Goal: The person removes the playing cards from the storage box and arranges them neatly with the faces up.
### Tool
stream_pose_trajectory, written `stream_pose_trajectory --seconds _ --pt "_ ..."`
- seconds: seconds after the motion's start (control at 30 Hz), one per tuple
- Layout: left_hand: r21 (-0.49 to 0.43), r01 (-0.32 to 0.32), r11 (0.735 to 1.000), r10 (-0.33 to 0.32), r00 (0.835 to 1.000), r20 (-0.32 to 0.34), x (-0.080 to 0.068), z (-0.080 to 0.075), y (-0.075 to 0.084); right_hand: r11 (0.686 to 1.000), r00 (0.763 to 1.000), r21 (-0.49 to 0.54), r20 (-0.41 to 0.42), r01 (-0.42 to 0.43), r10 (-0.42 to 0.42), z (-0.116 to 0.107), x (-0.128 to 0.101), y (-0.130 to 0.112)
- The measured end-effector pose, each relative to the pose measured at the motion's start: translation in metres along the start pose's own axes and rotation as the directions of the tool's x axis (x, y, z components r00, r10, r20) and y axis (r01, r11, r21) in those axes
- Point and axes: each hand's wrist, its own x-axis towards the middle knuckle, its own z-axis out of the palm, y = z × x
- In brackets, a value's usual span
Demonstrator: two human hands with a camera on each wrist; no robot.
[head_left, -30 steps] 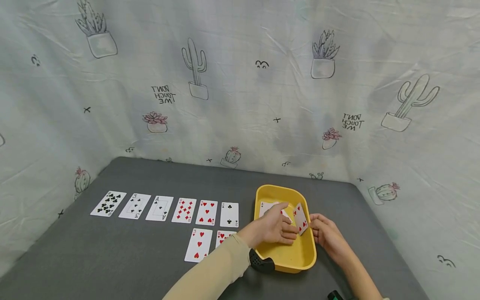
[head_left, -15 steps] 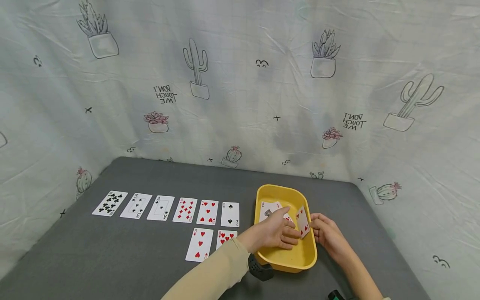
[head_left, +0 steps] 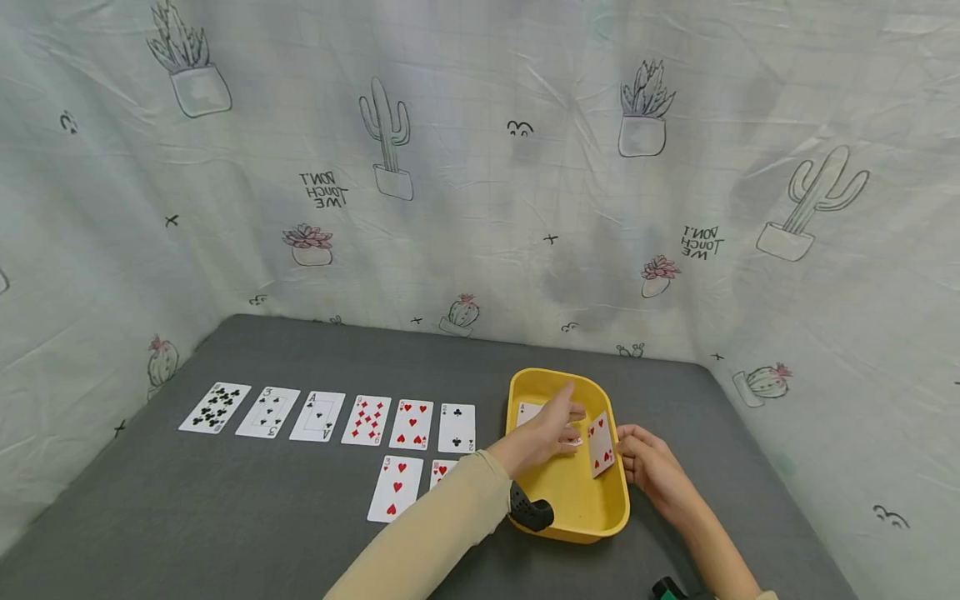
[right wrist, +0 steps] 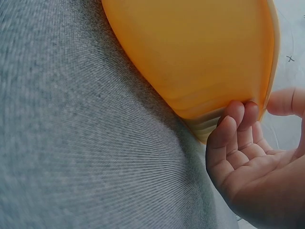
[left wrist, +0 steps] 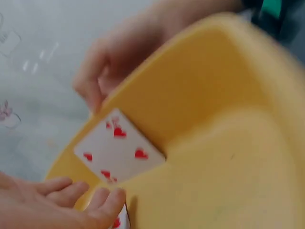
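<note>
My left hand (head_left: 549, 427) reaches into the yellow plastic tray (head_left: 573, 508), its fingers extended over several playing cards that it partly hides. An ace (head_left: 527, 412) peeks out on the far side of that hand. Against the tray's right wall leans a four of hearts (head_left: 601, 446), face inward; the left wrist view shows this card (left wrist: 119, 148) apart from the left fingertips (left wrist: 116, 198). From outside, my right hand (head_left: 651, 467) pinches the right rim. In the right wrist view its fingers (right wrist: 228, 138) curl against the tray's outer wall, with the thumb (right wrist: 283, 101) at the rim.
Left of the tray, several face-up cards form a row on the grey table (head_left: 225, 500), from a clubs card (head_left: 215, 407) to a two of clubs (head_left: 457, 427). Below lie a three of hearts (head_left: 395, 488) and another hearts card (head_left: 441, 470), partly covered by the left sleeve (head_left: 442, 525).
My left hand has moved away from the leaning four of hearts, toward the far end of the tray and over the other cards. The right hand stays at the rim.
</note>
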Motion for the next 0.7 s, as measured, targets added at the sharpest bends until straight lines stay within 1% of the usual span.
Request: stream_pose_trajectory --seconds 0.07,0.17,0.3,0.4,0.47,0.53,0.6,0.7 --pt "0.018 0.007 1.000 -0.008 1.000 0.010 0.0044 0.0001 0.0016 1.000 1.000 -0.005 -0.002 0.002 -0.002 -0.0005 0.0002 0.0003" --pt "0.054 0.018 0.998 -0.020 0.999 0.035 0.0072 0.0012 0.0030 1.000 1.000 -0.008 0.004 0.006 -0.006 -0.0016 0.0008 0.0007" --pt "0.093 0.025 0.995 -0.032 0.996 0.078 0.0077 0.0024 0.0039 1.000 1.000 -0.007 0.004 0.006 -0.006 0.0002 0.0019 -0.0002" --pt "0.120 0.022 0.993 -0.032 0.997 0.077 0.0067 0.0026 0.0039 1.000 1.000 -0.005 0.000 0.003 -0.003 0.0018 0.0020 -0.0012" --pt "0.141 0.019 0.990 -0.028 0.998 0.062 0.0061 0.0020 0.0035 1.000 1.000 -0.011 0.005 0.004 -0.004 0.0022 0.0013 -0.0019" --pt "0.165 0.020 0.986 -0.032 0.997 0.066 0.0053 0.0005 0.0032 1.000 1.000 -0.016 0.012 0.005 -0.005 0.0019 0.0003 -0.0023" --pt "0.185 0.036 0.982 -0.052 0.995 0.082 0.0042 -0.0014 0.0032 1.000 1.000 -0.021 0.015 0.002 -0.002 0.0012 -0.0006 -0.0026" --pt "0.224 0.064 0.973 -0.093 0.988 0.125 0.0003 -0.0039 0.0040 1.000 1.000 -0.014 0.010 -0.005 0.005 -0.0005 -0.0009 -0.0019"
